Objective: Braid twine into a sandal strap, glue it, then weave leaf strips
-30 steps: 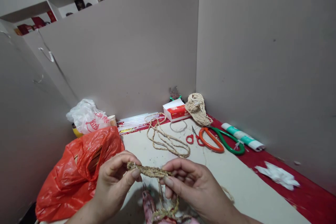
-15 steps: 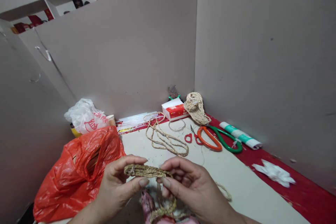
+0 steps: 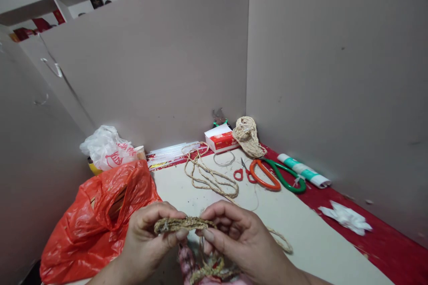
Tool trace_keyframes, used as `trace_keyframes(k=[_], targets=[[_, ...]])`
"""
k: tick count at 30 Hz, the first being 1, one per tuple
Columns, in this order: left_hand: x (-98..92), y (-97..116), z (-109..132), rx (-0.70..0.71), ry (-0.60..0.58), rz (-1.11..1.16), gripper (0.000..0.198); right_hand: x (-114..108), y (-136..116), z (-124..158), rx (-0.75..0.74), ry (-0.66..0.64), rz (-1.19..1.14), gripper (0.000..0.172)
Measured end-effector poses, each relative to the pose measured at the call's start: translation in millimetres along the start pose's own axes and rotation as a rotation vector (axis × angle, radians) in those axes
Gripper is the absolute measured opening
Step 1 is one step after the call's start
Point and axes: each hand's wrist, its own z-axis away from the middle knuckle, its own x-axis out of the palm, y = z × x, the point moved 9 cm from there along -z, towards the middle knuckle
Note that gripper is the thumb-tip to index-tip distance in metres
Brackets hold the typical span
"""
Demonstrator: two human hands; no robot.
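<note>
Between my two hands is a short, flat piece of coiled straw rope (image 3: 185,223), held level above the lap. My left hand (image 3: 152,231) pinches its left end between thumb and fingers. At its right end my right hand (image 3: 234,231) grips it the same way, the thumb on the near side. Below the fingers hangs a loose strand of the rope, partly hidden by the right hand. Lower still, a further yellowish rope piece (image 3: 209,271) lies over pink cloth (image 3: 187,260).
A red plastic bag (image 3: 96,231) stands left, a white bag (image 3: 107,149) behind it. On the pale board (image 3: 297,227) lie looped rope (image 3: 210,178), small red scissors (image 3: 245,173) and large orange-and-green-handled scissors (image 3: 265,176). Behind are a tissue box (image 3: 220,140), a rope bundle (image 3: 248,136) and crumpled tissue (image 3: 346,218).
The rope piece has turned slightly in my fingers and sits a little further left. The whole view has shifted slightly. Both hands keep their grip.
</note>
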Motion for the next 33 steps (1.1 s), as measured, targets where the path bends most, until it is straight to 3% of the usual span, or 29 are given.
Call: trace_keyframes(k=[5, 11, 18, 24, 29, 33], targets=[[1.3, -7, 1, -0.059, -0.026, 0.030, 0.009, 1, 0, 0, -0.016, -0.008, -0.004, 0.018], [1.8, -5, -2, -0.074, -0.011, 0.208, 0.040, -5, -3, -1, -0.048, 0.052, -0.002, 0.015], [-3.2, -9, -2, -0.130, 0.053, 0.136, 0.013, -13, -9, -2, -0.117, 0.127, 0.085, 0.010], [3.9, -18, -4, -0.213, -0.009, 0.160, 0.013, -19, -9, -3, -0.153, 0.153, 0.079, 0.011], [16.4, -26, -4, -0.320, -0.093, 0.332, 0.011, -22, -19, -4, -0.147, 0.183, 0.081, 0.017], [23.0, -18, 0, -0.351, -0.173, 0.444, 0.024, -19, -31, -3, -0.165, 0.175, 0.061, 0.021]])
